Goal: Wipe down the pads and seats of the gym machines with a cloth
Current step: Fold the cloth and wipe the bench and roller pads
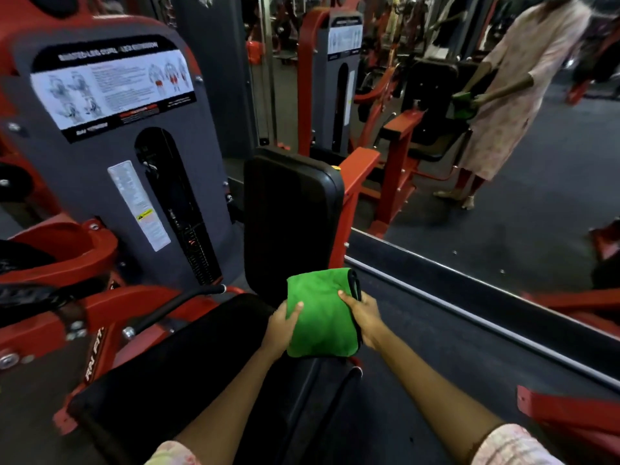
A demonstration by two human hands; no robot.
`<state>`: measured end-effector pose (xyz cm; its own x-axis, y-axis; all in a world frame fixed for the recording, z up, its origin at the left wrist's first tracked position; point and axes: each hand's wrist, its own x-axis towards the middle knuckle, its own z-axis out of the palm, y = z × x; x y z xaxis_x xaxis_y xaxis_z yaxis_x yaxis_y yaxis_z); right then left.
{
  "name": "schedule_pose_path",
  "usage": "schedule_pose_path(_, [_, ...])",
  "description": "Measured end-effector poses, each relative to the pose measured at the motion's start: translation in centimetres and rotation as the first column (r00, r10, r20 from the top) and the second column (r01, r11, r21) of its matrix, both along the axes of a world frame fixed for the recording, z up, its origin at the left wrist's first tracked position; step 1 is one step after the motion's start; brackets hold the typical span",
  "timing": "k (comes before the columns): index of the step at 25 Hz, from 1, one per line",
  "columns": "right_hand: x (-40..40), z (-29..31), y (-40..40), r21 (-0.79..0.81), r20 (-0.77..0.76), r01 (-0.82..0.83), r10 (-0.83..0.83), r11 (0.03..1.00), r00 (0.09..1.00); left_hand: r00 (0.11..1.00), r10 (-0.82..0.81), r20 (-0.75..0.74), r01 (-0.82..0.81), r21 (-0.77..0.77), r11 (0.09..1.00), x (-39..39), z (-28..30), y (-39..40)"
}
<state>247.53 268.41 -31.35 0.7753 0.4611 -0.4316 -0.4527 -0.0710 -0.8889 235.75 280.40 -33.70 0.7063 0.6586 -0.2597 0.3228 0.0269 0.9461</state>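
A folded green cloth point(322, 313) with a dark edge is held between both hands, just above the machine's black seat point(188, 357). My left hand point(281, 325) grips its left side, thumb on top. My right hand point(364, 317) grips its right edge with the thumb over the top. Behind the cloth the black upright back pad point(292, 213) stands on a red frame. The cloth's lower part hides where the seat meets the back pad.
The grey weight-stack housing point(117, 156) with instruction labels stands to the left. Red frame parts and a black handle point(174, 305) lie left of the seat. A wall mirror point(486, 146) on the right reflects the machine and a person holding a green cloth.
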Motion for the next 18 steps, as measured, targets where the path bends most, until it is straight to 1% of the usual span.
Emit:
schedule_pose_path(3, [-0.4,-1.1,-2.8,-0.002,-0.028,0.144,-0.144,0.99,0.989,0.999,-0.041,-0.021,0.044,0.152,0.987,1.5,-0.2,-2.3])
schedule_pose_path(5, [-1.0,-2.0,-4.9,-0.018,-0.033,0.225,-0.226,0.974,0.974,0.995,-0.085,-0.043,0.092,0.203,0.975,2.2,-1.2,-3.9])
schedule_pose_path(8, [-2.2,-4.1,-8.0,-0.063,-0.034,0.351,-0.354,0.934,0.935,0.979,-0.161,-0.125,0.184,0.198,0.963,2.6,-4.1,-6.1])
schedule_pose_path(11, [-4.1,-5.5,-11.4,-0.107,-0.075,0.479,-0.488,0.871,0.87,0.921,-0.326,-0.215,0.361,0.148,0.921,3.0,-6.2,-8.3])
schedule_pose_path(14, [-7.5,-7.6,-14.7,-0.155,-0.12,0.621,-0.638,0.769,0.76,0.799,-0.535,-0.274,0.587,0.16,0.794,2.9,-6.4,-10.5])
schedule_pose_path(16, [-10.3,-8.8,-16.5,-0.193,-0.148,0.709,-0.735,0.678,0.662,0.671,-0.664,-0.331,0.734,0.166,0.658,2.6,-6.6,-12.1])
schedule_pose_path(18, [-13.3,-9.7,-17.9,-0.23,-0.182,0.76,-0.794,0.608,0.581,0.53,-0.751,-0.394,0.845,0.166,0.508,2.4,-7.8,-13.3])
